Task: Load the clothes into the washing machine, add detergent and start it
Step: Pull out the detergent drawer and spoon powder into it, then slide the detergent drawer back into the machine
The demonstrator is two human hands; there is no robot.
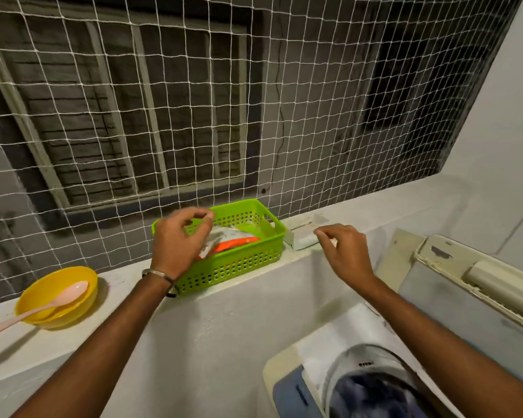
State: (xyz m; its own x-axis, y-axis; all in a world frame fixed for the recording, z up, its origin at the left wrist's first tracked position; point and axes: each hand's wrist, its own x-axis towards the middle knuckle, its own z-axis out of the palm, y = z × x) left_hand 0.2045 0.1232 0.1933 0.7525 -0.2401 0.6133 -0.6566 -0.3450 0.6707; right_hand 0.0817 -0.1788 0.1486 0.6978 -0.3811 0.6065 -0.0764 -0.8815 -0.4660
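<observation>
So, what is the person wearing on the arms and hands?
Both forearms are bare, no sleeves visible. The left hand has a thin silver bracelet at the wrist, with a dark band just below it. The right hand has no gloves, and no rings are visible.

Yellow bowl [56, 297] on white ledge [27, 354], far left | pink spoon [37, 309] resting in bowl, handle over rim toward lower left | white netting [194, 116] across opening above ledge | barred window [127, 110] beyond netting
</observation>
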